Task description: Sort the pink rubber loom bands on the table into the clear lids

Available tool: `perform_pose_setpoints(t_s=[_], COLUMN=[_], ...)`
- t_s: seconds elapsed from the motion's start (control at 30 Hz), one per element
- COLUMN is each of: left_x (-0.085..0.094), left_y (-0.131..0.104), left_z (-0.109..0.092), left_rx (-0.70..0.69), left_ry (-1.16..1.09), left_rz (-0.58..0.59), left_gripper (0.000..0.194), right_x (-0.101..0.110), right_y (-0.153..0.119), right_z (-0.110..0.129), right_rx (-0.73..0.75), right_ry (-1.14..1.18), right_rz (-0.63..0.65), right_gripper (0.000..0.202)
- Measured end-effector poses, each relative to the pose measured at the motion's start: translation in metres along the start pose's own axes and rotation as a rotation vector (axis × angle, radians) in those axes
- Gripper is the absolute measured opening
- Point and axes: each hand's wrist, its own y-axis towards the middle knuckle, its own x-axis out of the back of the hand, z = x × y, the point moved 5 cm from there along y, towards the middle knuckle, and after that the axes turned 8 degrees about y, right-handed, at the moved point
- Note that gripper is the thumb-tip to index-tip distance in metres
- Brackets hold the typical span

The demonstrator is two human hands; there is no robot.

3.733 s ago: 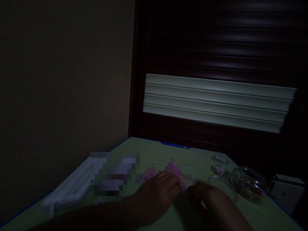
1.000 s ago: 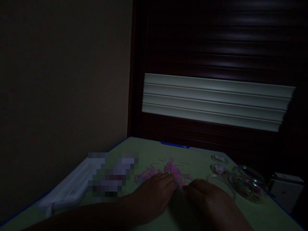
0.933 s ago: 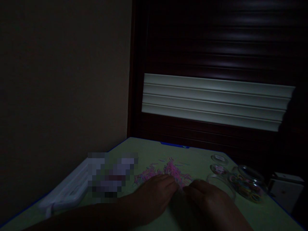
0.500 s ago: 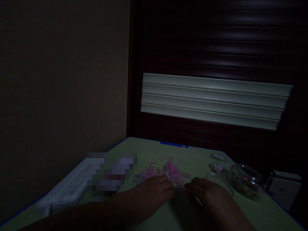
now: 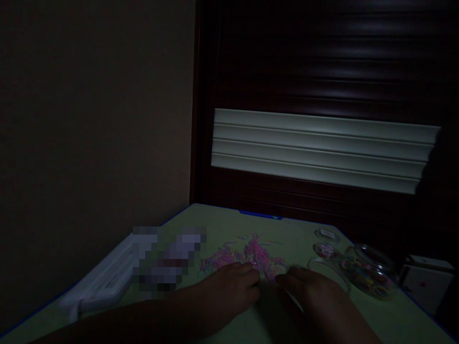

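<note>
The two hands reach forward over a dim, pale green counter (image 5: 215, 220), close together but not touching, with fingers curled downward; whether either pinches anything cannot be told. Just beyond them lies a loose pile of tiny pink and pastel strands (image 5: 256, 253), perhaps small elastic bands. It spreads mainly left to right in two joined clumps; the right clump slants from the far side toward the gap between the hands. The left hand (image 5: 231, 291) overlaps the pile's near edge in this view, while the right hand (image 5: 313, 291) has its fingertips just beside that clump's near end; which is nearer is hard to judge. Farther right are a clear round rim (image 5: 344, 277), a transparent jar (image 5: 371, 274) of coloured bands and a white box (image 5: 428, 282). Left of the pile are a pixelated object (image 5: 172, 258) and a long white object (image 5: 103, 282).
</note>
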Motion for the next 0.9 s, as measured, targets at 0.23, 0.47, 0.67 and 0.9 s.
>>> perform_pose_setpoints(t_s=[0.23, 0.47, 0.67, 0.9], left_x=[-0.007, -0.010, -0.006, 0.007], left_y=[0.001, -0.001, 0.001, 0.002], left_z=[0.002, 0.002, 0.003, 0.000], left_rx=[0.035, 0.032, 0.110, 0.081], left_ry=[0.024, 0.015, 0.012, 0.036], left_rz=[-0.010, -0.048, -0.068, -0.165], left_gripper=[0.009, 0.007, 0.006, 0.010], right_x=[-0.003, -0.002, -0.007, -0.006], right_y=[-0.001, -0.002, 0.000, 0.001], right_z=[-0.002, 0.001, -0.002, 0.000], right_rx=[0.013, 0.026, 0.039, 0.079], right_ry=[0.009, -0.008, -0.007, -0.031], right_rz=[0.007, 0.000, -0.011, -0.051], right_gripper=[0.019, 0.022, 0.022, 0.028])
